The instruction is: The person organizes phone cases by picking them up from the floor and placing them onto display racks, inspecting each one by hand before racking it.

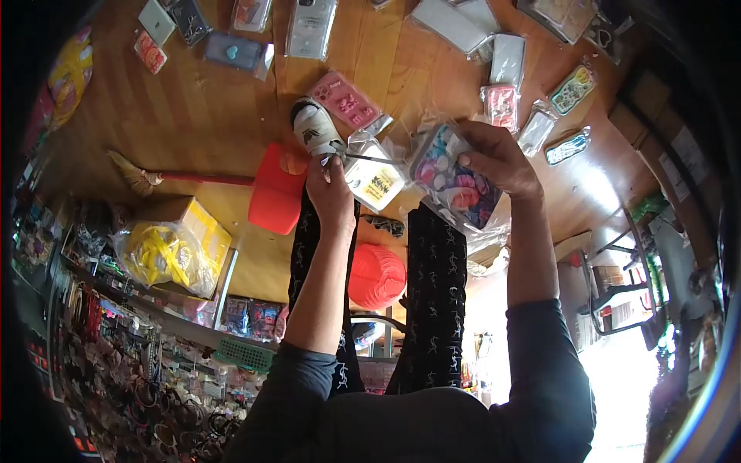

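My right hand grips a colourful phone case in a clear plastic bag, thumb on its face and fingers behind. My left hand is closed around the near end of a thin grey metal tool, whose kind I cannot tell. The tool points right, its far end close to the bagged case. Beneath it lies a clear packet with a white and yellow face. A pink phone case in a bag lies beyond, partly behind a white shoe on my foot.
Bagged phone cases are spread over the wooden floor. A red dustpan and a broom lie left, near a cardboard box with a yellow-taped bag. A red round object sits between my legs. A metal-framed rack stands right.
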Demonstrator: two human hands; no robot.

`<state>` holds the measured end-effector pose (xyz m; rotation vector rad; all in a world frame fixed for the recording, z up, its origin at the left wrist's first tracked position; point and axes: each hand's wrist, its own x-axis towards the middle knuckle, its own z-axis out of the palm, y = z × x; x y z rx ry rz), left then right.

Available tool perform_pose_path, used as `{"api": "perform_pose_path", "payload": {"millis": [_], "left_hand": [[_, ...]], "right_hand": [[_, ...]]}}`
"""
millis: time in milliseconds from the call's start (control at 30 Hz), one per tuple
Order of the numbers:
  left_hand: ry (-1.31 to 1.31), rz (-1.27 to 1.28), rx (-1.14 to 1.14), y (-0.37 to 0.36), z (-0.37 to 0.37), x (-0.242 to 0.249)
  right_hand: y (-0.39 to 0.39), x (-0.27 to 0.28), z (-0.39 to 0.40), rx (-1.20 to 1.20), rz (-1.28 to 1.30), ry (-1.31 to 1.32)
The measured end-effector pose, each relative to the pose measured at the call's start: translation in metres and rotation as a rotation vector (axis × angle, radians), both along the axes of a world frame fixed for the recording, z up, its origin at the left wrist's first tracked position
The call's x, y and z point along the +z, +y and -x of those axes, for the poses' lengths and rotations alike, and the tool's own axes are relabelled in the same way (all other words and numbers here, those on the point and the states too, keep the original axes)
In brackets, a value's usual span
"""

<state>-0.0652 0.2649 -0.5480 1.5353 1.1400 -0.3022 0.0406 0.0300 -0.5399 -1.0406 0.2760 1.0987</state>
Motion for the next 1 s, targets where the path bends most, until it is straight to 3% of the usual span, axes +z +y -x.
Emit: {"api": "perform_pose_path", "payload": {"millis": [100,600,1000], "left_hand": [[-0.013,-0.009,0.029,-0.001,0.003,-0.001],[-0.018,-0.094,-0.028,0.0,0.016,-0.007],[-0.076,-0.118,-0.001,-0.003,0.014,-0.006]], "right_hand": [[-0.004,0.006,0.002,0.042,-0.003,0.079],[-0.004,0.021,-0.005,0.244,0.055,-0.018],[-0.013,0.023,-0.001,0.421,0.261,-0.258]]}}
